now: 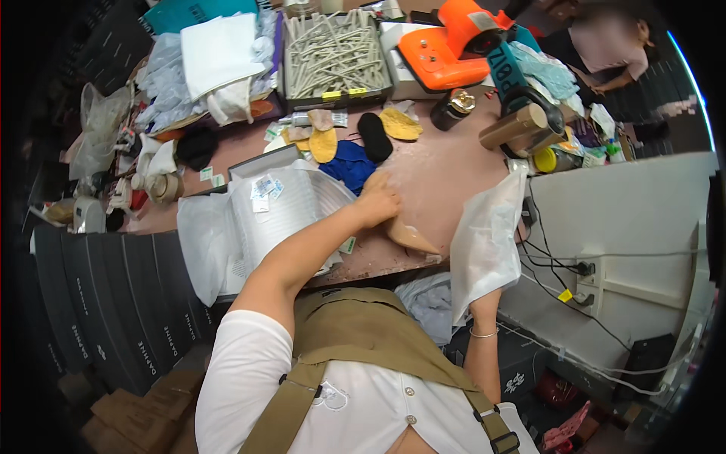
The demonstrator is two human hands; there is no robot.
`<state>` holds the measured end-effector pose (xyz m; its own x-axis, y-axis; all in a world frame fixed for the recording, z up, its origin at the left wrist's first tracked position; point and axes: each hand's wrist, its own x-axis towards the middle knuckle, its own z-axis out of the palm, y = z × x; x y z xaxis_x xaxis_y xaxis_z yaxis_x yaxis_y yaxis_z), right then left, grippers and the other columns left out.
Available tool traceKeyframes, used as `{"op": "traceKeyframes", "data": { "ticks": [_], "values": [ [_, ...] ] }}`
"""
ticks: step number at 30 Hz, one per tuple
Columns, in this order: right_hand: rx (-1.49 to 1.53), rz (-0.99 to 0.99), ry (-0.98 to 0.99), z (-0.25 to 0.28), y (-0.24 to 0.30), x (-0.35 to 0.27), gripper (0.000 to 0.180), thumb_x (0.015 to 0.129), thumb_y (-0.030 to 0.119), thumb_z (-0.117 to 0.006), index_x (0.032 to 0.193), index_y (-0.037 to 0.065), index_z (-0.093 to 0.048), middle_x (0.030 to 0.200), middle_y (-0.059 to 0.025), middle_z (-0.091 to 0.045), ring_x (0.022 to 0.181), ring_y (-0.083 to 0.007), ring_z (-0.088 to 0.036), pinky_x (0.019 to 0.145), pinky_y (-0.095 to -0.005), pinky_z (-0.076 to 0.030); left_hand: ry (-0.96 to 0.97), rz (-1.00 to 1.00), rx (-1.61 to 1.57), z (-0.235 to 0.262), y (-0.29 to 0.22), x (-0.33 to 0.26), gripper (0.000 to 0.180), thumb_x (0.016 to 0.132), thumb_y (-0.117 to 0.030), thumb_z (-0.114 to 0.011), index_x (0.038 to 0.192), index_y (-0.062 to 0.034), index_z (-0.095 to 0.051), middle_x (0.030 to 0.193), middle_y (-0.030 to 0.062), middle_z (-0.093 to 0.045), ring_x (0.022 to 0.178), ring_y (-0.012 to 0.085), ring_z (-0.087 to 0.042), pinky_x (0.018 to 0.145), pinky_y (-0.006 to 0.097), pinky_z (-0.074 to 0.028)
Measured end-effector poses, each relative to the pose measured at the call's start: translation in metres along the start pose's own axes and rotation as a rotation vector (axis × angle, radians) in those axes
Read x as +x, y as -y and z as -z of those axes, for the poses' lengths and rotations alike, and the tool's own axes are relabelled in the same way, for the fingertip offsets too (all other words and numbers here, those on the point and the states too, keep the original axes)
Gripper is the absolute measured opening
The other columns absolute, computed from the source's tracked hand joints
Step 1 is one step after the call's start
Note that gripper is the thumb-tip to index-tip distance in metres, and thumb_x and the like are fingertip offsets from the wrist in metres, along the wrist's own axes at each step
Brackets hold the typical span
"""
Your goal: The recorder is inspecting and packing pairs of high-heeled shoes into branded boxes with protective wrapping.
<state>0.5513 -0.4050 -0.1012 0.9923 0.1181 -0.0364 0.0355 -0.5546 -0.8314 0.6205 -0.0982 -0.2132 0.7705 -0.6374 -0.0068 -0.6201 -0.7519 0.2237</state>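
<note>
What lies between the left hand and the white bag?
In the head view, the beige pointed-toe shoe at the left hand juts toward the white bag; otherwise bare tabletop shows.

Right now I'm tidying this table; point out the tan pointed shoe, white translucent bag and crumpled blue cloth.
Tan pointed shoe (pixel 411 237), head view, its toe.
White translucent bag (pixel 488 238), head view, its middle.
Crumpled blue cloth (pixel 348 166), head view, its folds.

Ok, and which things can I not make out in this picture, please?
All in the head view:
- Right hand: mostly covered by the white bag, so its grip is unclear.
- Tan shoe: its back part is hidden by the left hand.
- Grey box: its inside is hidden by white wrapping.
- Teal box: cut off by the upper edge.
</note>
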Motion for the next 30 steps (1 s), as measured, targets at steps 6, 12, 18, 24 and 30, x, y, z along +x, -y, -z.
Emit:
{"op": "traceKeyframes", "data": {
  "ticks": [6,12,18,24,30],
  "values": [
    [-0.249,0.114,0.014,-0.057,-0.014,0.048,0.037,0.079,0.007,-0.064,0.113,-0.006,-0.057,0.114,-0.0252,-0.058,0.106,-0.0405,-0.052,0.096,-0.0436,-0.038,-0.459,0.139,-0.218,0.116,-0.009,-0.059,0.012,0.073,-0.006,-0.059,0.085,-0.0080,-0.056,0.082,0.0055,-0.056,0.088,0.0226,-0.059,0.105,0.045,-0.032],
    [-0.565,0.257,0.824,-0.133,0.072,0.051,0.025,0.084,0.013,-0.060,0.100,-0.005,-0.063,0.107,-0.0290,-0.059,0.105,-0.0448,-0.051,0.088,-0.0431,-0.042,-0.785,0.587,-1.745,0.144,-0.044,-0.170,0.032,0.081,-0.012,-0.073,0.105,-0.0025,-0.054,0.099,0.0008,-0.059,0.090,0.0069,-0.055,0.077,0.025,-0.046],
    [0.792,-0.164,1.169,-0.166,0.113,0.003,0.077,0.074,0.042,-0.076,0.131,0.000,-0.046,0.122,-0.0122,-0.058,0.111,-0.0246,-0.057,0.092,-0.0373,-0.045,-0.900,0.237,-2.470,0.108,-0.087,-0.206,0.057,0.082,-0.007,-0.071,0.131,-0.0049,-0.041,0.123,0.0079,-0.055,0.114,0.0184,-0.055,0.098,0.036,-0.046],
    [0.902,-0.377,1.161,-0.155,0.156,-0.025,0.095,0.061,0.044,-0.085,0.133,-0.001,-0.044,0.127,-0.0107,-0.054,0.115,-0.0188,-0.053,0.098,-0.0334,-0.042,-0.416,0.641,-1.257,0.148,-0.032,-0.286,0.049,0.082,-0.018,-0.072,0.124,-0.0012,-0.053,0.093,0.0120,-0.067,0.089,0.0190,-0.064,0.080,0.031,-0.051],
    [0.939,-0.416,1.080,-0.154,0.145,-0.054,0.099,0.057,0.046,-0.086,0.131,-0.005,-0.044,0.126,-0.0179,-0.055,0.112,-0.0219,-0.057,0.094,-0.0342,-0.047,-0.241,1.307,-0.440,0.079,0.085,-0.353,0.041,0.088,-0.027,-0.058,0.121,-0.0033,-0.053,0.097,0.0217,-0.066,0.091,0.0384,-0.064,0.077,0.047,-0.049]
  ]
}}
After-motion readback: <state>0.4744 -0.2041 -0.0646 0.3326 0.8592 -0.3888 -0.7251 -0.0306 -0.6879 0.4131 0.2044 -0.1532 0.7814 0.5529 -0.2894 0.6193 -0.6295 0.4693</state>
